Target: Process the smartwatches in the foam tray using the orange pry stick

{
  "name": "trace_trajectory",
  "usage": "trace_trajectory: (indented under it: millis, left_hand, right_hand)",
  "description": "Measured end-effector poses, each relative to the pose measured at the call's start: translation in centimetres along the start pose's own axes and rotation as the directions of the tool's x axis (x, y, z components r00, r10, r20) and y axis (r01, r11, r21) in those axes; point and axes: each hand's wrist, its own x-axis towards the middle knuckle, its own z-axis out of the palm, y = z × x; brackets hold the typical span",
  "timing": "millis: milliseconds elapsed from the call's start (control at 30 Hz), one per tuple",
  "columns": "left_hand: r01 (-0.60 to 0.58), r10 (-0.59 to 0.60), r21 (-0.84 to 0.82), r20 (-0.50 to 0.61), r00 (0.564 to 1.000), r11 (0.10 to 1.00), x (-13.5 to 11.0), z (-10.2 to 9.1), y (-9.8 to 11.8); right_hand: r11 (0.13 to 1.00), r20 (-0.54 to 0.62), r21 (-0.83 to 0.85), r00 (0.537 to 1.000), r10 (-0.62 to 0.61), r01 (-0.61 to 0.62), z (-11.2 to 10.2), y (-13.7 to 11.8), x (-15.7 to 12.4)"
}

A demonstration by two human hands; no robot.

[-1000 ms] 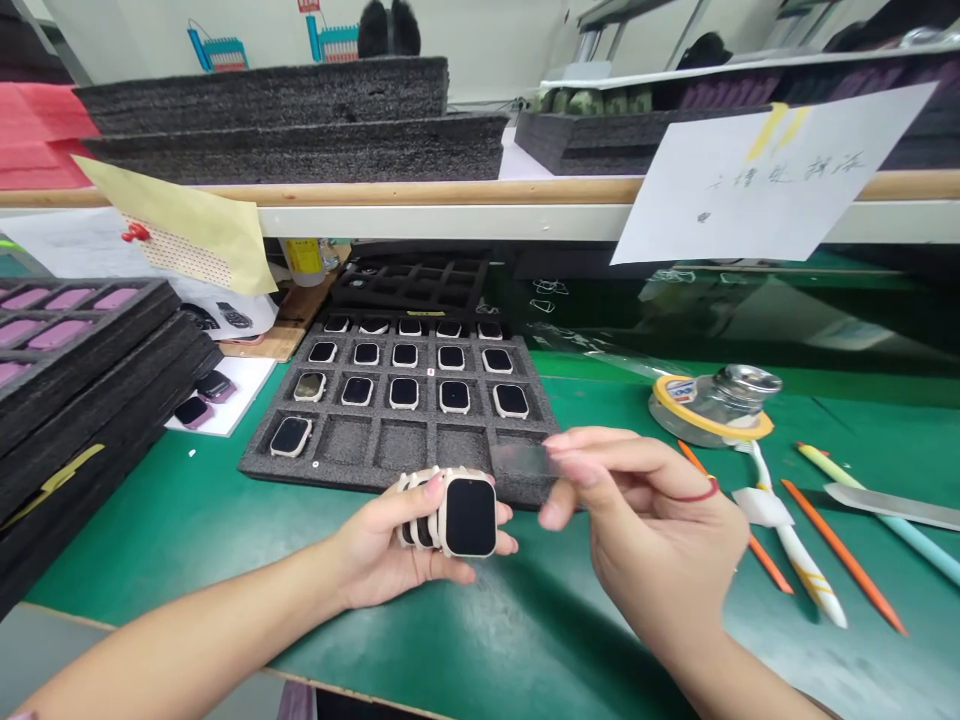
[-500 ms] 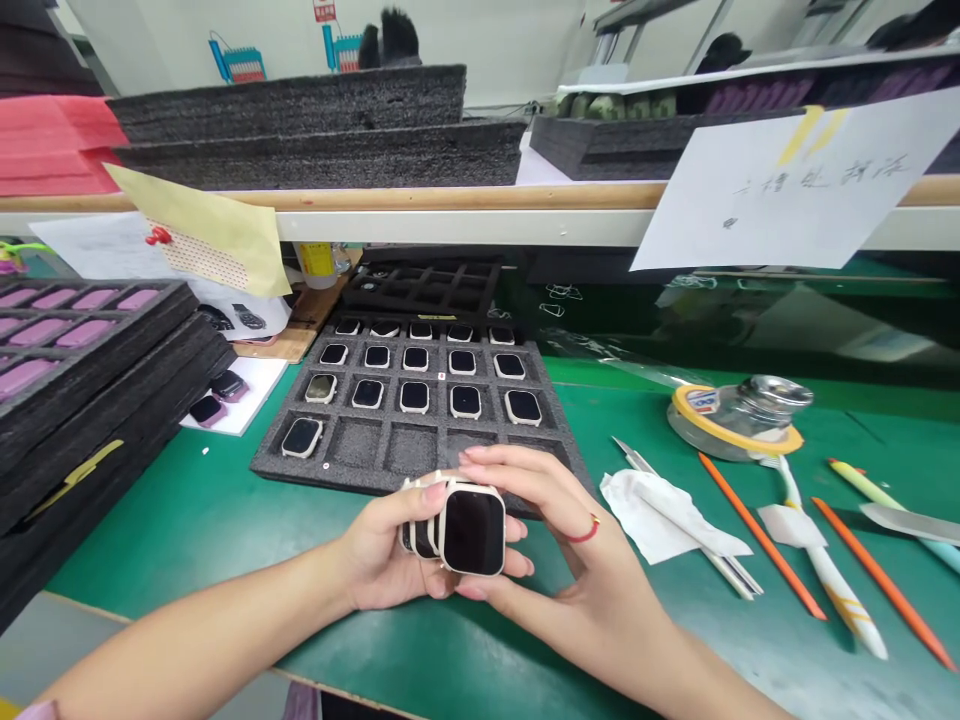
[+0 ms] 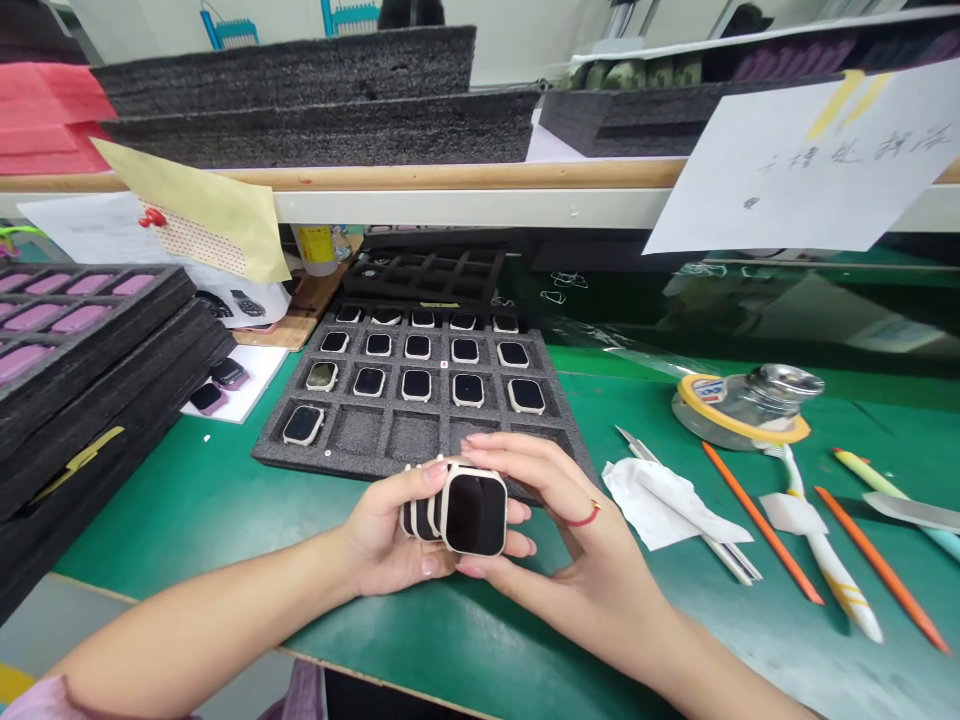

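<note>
A stack of smartwatch cases with cream frames and black screens is held on edge in my left hand (image 3: pixel 394 530), its thumb across the top. The front smartwatch case (image 3: pixel 475 513) faces me at the right end of the stack. My right hand (image 3: pixel 555 530) curves around that end, fingertips at its top edge and thumb at its lower edge. Just behind my hands lies a dark foam tray (image 3: pixel 289 452) with rows of similar watch cases in its pockets. A single watch case (image 3: pixel 303 425) sits at the left of the front row, and the pockets beside it are bare.
To the right lie a yellow tape roll (image 3: pixel 694 400) around a glass bottle (image 3: pixel 776 390), tweezers (image 3: pixel 637 440), a white wipe (image 3: pixel 664 505), orange sticks (image 3: pixel 761 520) and a toothbrush (image 3: pixel 832 565). Stacked foam trays (image 3: pixel 142 370) stand at the left. A shelf (image 3: pixel 450 205) crosses above.
The view has tilted slightly downward. Both hands keep their hold on the stack, whose watch cases look a little more fanned out at the left.
</note>
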Motion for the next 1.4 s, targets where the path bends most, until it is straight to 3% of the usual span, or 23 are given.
trace_trajectory:
  millis: [167, 233, 300, 367, 400, 533, 733, 800, 933, 1133, 1233, 1400]
  left_hand:
    - [-0.015, 0.015, -0.036, -0.021, 1.000, 0.999, 0.0, 0.0, 0.0]
    - [-0.020, 0.020, -0.060, 0.005, 1.000, 0.998, 0.0, 0.0, 0.0]
    - [-0.022, 0.025, -0.072, 0.037, 0.999, 0.997, 0.1, -0.1, -0.1]
    - [-0.026, 0.030, -0.078, 0.047, 0.998, 0.997, 0.1, -0.1, -0.1]
    - [-0.029, 0.033, -0.080, 0.040, 0.999, 0.996, 0.1, -0.1, -0.1]
    - [-0.040, 0.036, -0.068, -0.052, 0.998, 0.997, 0.1, 0.1, 0.0]
    - [-0.030, 0.025, -0.053, -0.081, 0.996, 0.998, -0.1, 0.3, 0.1]
    - [-0.026, 0.021, -0.052, -0.101, 0.995, 0.998, -0.1, 0.3, 0.0]
    - [-0.081, 0.079, -0.007, -0.172, 0.982, 0.997, -0.1, 0.3, -0.3]
    - [-0.144, 0.168, 0.125, -0.211, 0.963, 0.982, 0.2, 0.6, -0.9]
    - [-0.134, 0.142, 0.051, -0.220, 0.965, 0.990, 0.1, 0.6, -0.8]
    - [-0.017, 0.013, -0.050, -0.083, 0.996, 0.999, 0.0, 0.2, -0.4]
  right_hand:
    - [0.993, 0.030, 0.104, 0.998, 0.062, -0.064, -0.5, -0.1, -0.3]
    - [0.970, -0.086, 0.216, 0.987, 0.132, -0.111, -0.8, -0.2, -0.2]
    - [0.964, -0.270, 0.246, 0.948, 0.172, -0.105, -1.1, -0.3, -0.2]
    - [0.986, -0.391, 0.160, 0.914, 0.108, -0.048, -1.4, -0.5, -0.2]
    - [0.996, -0.392, 0.094, 0.919, 0.040, -0.003, -1.6, -0.6, -0.2]
    - [0.979, -0.115, -0.085, 0.975, -0.192, 0.183, -2.4, -1.5, -0.4]
    - [0.959, 0.116, -0.144, 0.966, -0.230, 0.245, -2.8, -1.2, -1.5]
    - [0.947, 0.122, -0.182, 0.962, -0.246, 0.266, -2.5, -0.8, -1.4]
    - [0.908, 0.006, -0.280, 0.946, -0.323, 0.312, -1.3, -0.4, -0.5]
    - [0.996, -0.010, -0.086, 1.000, 0.008, -0.009, 0.2, -0.3, 0.1]
    - [0.999, -0.042, -0.002, 0.998, 0.052, -0.052, 0.1, -0.1, 0.1]
    - [0.999, -0.023, -0.013, 0.998, 0.051, -0.051, -0.3, 0.5, 0.0]
